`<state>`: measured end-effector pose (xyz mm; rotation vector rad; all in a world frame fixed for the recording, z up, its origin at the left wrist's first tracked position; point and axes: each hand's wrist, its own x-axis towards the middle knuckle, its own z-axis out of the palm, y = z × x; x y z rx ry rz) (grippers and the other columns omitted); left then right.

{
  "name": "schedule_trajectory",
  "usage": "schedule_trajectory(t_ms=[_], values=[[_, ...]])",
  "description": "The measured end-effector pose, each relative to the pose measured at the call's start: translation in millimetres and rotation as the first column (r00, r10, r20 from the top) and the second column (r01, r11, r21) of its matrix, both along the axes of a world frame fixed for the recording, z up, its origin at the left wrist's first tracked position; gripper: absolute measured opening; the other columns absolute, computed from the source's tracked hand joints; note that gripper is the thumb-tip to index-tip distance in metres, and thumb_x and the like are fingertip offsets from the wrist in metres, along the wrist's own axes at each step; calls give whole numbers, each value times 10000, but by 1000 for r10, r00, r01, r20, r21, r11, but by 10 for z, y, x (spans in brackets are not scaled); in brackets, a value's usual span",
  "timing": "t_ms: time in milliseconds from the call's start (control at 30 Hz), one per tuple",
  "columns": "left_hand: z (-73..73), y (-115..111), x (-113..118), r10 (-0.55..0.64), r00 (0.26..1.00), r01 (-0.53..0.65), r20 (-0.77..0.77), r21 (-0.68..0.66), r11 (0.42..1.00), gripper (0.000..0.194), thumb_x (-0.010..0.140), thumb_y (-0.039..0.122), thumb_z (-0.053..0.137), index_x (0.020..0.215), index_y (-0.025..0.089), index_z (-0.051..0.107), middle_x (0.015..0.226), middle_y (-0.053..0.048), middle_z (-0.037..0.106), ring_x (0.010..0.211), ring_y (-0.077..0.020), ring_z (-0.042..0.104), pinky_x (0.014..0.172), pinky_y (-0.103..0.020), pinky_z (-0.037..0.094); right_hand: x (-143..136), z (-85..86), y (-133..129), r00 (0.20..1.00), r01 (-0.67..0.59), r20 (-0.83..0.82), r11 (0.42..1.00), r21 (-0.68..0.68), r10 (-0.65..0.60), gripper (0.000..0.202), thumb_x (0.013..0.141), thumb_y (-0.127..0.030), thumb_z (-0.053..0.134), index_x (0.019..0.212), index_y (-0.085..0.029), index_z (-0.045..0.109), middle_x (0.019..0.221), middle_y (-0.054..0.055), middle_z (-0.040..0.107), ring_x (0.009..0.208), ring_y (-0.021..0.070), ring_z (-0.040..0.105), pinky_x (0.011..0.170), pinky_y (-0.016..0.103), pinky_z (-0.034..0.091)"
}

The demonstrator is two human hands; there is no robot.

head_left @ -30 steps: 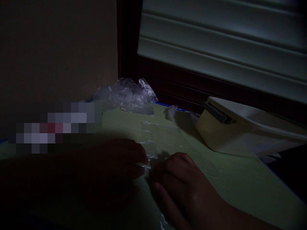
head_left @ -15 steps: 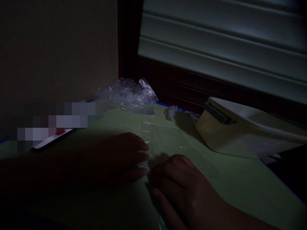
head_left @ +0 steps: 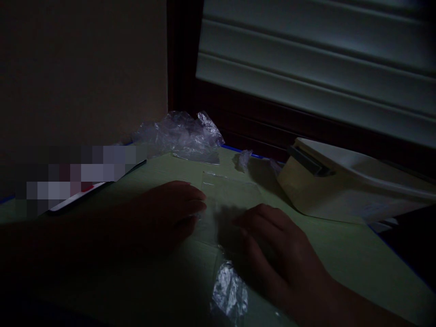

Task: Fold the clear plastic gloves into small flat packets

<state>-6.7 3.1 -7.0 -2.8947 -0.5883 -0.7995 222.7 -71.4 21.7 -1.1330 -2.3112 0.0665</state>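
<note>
A clear plastic sheet or bag [head_left: 231, 188] lies flat on the green table, faint in the dim light. My left hand [head_left: 170, 211] is at its left edge, fingers curved with gaps between them and nothing visible in them. Over its right side is my right hand [head_left: 279, 250], thumb and fingers apart, with a shadow under the fingertips. Nearer me, between the wrists, a crinkled piece of clear plastic [head_left: 230, 290] catches the light.
Crumpled clear plastic [head_left: 180, 134] is heaped at the table's back corner, with a small scrap [head_left: 244, 160] beside it. A pale bin with a dark handle [head_left: 327, 190] stands at the right. At the left lies a white-edged, partly blurred object [head_left: 71, 199].
My hands have moved apart, the right one to the right and slightly away from me, the left one slightly left. The crinkled plastic near me now shows more.
</note>
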Motion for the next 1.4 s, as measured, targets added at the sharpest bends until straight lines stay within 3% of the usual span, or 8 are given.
schedule_trajectory(t_ms=[133,400,533,667,867,1067,1233,1400], values=[[-7,33,-6,-29,1000,30,9,-10,1000,255,912,99,406,1094,150,577,1170,-90,609,1099,-219,550,964,-383,446,32,-48,67,994,110,-9,985,-134,-112,247,876,-128,388,799,-151,621,709,59,606,653,200,567,608,348,430],[33,-70,24,-211,975,208,-66,-51,977,203,978,165,383,981,167,586,1063,-49,644,980,-179,572,874,-312,474,-24,-88,55,997,38,-55,969,-246,-53,196,893,-136,427,824,-171,608,762,46,619,719,187,574,665,336,423],[33,-69,15,-215,973,213,-87,-41,976,182,984,187,405,974,176,586,1066,-33,654,991,-174,584,879,-307,480,-35,-74,44,996,8,-80,973,-230,-28,191,882,-141,429,822,-161,609,728,39,619,679,178,567,659,338,424],[30,-37,19,-200,979,201,-40,9,980,196,994,220,399,977,183,590,1017,-21,670,932,-166,606,847,-287,492,-29,-31,-10,989,-102,-124,980,-174,81,205,780,-129,442,892,-121,613,788,74,617,749,206,565,672,347,446],[29,-10,-2,-202,977,197,-72,-69,978,165,973,183,420,991,177,584,1074,-33,647,993,-169,594,895,-292,476,-5,-63,-76,975,-220,6,962,-162,224,321,684,-118,491,995,-117,573,934,96,625,857,219,552,754,354,447],[41,-27,-2,-183,979,174,-85,-108,979,201,984,186,413,1026,163,608,1064,-43,654,984,-178,589,891,-309,473,-40,-253,-35,955,-295,14,942,157,297,90,813,-200,590,773,-204,510,711,2,569,708,174,523,658,321,359],[39,-38,-3,-203,977,196,-64,-99,976,200,981,171,413,1005,151,610,1082,-54,648,988,-174,577,892,-302,468,-63,-220,-66,933,-349,104,936,35,344,98,875,-228,596,796,-173,578,752,13,627,736,154,564,704,299,379],[36,-69,6,-227,972,218,-68,-114,969,161,955,154,438,1009,152,590,1097,-65,636,1039,-196,561,930,-339,454,-71,-189,-71,936,-350,38,936,-25,351,76,854,-165,586,778,-176,582,762,8,639,763,147,572,733,288,401]])
